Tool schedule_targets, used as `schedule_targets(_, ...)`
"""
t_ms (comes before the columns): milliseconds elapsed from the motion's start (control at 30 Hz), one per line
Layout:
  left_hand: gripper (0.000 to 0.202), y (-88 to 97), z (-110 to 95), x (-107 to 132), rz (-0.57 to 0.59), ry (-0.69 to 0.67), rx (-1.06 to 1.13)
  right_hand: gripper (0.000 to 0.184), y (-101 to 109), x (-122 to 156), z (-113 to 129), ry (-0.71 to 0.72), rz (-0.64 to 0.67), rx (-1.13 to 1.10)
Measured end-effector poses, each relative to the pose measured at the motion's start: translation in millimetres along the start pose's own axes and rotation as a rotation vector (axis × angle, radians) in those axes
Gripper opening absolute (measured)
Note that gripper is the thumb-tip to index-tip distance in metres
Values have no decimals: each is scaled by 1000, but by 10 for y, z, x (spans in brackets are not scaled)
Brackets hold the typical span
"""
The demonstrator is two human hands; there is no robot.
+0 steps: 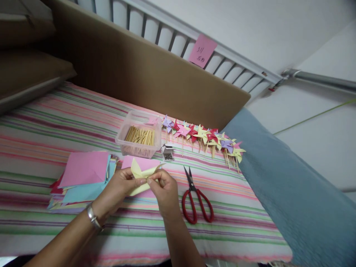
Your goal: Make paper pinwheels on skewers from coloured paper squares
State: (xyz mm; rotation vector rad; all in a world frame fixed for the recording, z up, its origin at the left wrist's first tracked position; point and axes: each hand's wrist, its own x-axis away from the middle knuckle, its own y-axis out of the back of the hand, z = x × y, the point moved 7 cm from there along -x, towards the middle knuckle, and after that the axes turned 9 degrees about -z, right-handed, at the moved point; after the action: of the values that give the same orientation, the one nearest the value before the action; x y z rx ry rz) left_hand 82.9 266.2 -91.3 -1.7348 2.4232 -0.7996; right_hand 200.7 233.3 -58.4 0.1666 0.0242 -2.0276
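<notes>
A pale yellow paper pinwheel [139, 172] with curled blades is held between both hands above the striped cloth. My left hand [121, 185] pinches it from the left, thumb near its centre. From the right, my right hand [165, 189] grips the paper at the middle; whether a pin is between those fingertips cannot be made out. Under the hands lies a pink paper sheet [130, 161]. Just beyond it stands a small open box of pins [168, 155]. Red-handled scissors [194, 200] rest to the right, blades slightly apart and pointing away.
Left of the hands is a stack of coloured paper squares [85, 168]. A clear plastic tub [125, 146] holds wooden sticks [140, 136]. Several finished pinwheels [204, 133] lie in a row at the back right. A brown board [144, 74] stands behind, before a radiator [164, 37].
</notes>
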Motion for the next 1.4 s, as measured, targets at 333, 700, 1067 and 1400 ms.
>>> schedule_targets(333, 26, -13, -26, 13, 3, 3, 6, 7, -12, 6, -31, 11, -9, 8)
schedule_targets(700, 30, 3, -49, 10, -18, -15, -3, 2, -21, 14, -47, 27, -4, 56)
schedule_targets(1067, 29, 15, 21, -9, -4, 53, -37, 13, -25, 39, 113, 142, 0, 126)
schedule_targets(1400, 27, 401, -338, -39, -251, -81, -94, 13, 156, -69, 33, 17, -41, -14)
